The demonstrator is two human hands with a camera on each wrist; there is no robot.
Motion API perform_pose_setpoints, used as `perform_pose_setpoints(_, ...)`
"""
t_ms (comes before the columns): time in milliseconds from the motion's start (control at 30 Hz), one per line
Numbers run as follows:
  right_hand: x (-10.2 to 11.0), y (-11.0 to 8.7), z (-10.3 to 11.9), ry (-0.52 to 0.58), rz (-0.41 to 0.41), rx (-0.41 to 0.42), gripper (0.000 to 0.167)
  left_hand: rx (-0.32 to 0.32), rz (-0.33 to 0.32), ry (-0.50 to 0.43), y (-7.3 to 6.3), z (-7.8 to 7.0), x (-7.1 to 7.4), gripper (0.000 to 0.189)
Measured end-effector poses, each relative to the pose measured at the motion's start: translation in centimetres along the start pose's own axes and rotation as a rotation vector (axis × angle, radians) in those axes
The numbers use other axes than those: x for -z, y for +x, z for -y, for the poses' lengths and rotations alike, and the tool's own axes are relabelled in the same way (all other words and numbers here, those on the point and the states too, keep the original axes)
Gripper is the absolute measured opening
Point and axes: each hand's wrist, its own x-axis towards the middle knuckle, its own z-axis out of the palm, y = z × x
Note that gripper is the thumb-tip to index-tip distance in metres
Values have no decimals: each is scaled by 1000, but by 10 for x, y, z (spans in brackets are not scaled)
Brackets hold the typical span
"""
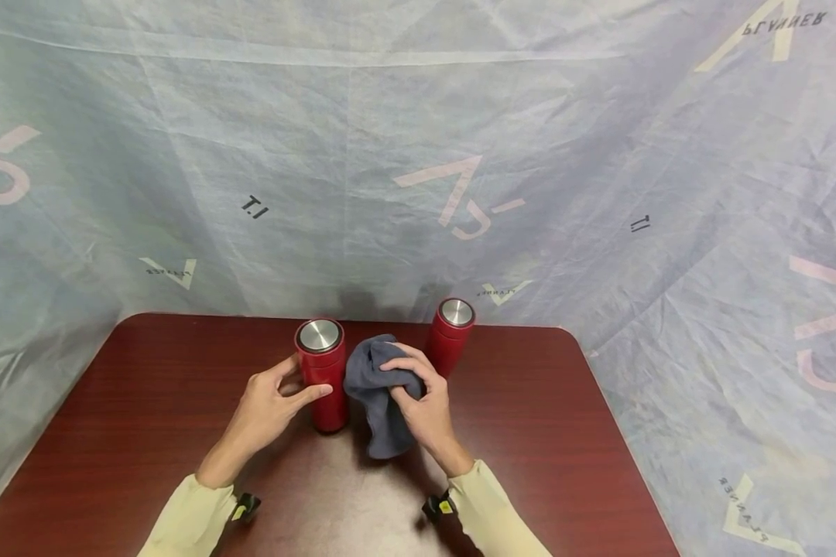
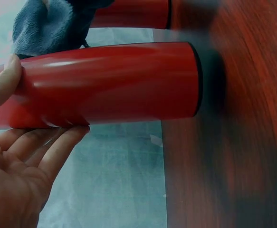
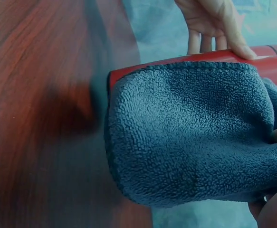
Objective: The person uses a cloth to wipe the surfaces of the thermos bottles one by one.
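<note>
My left hand [image 1: 268, 408] grips a red thermos flask [image 1: 325, 391] with a silver lid, thumb on the near side and fingers behind it. The flask stands upright, its dark base close over the tabletop; the left wrist view shows its smooth red body [image 2: 114, 85] between thumb and fingers. My right hand [image 1: 425, 398] holds a bunched grey-blue cloth [image 1: 383, 394] right beside this flask. In the right wrist view the terry cloth [image 3: 186, 128] hangs in front of the flask and hides part of it. Another red flask [image 1: 450, 336] stands behind my right hand, its lower part covered.
The dark red wooden table [image 1: 174, 379] has rounded far corners. Pale grey printed sheeting [image 1: 306, 170] rises along its back and sides. A small black device [image 1: 247, 507] sits at my left wrist, and a similar one [image 1: 433, 507] at my right.
</note>
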Motion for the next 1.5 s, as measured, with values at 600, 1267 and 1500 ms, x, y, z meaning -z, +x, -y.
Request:
perform_pose_setpoints(600,8,24,54,-90,-96,212,29,-134,-105,348,-3,-11,1,86)
perform_pose_setpoints(1267,-1,30,46,-441,189,493,41,-309,-97,526,1,-20,-2,71)
perform_pose_setpoints(1500,-5,32,46,-524,235,568,44,-322,-80,545,-1,-22,-3,65)
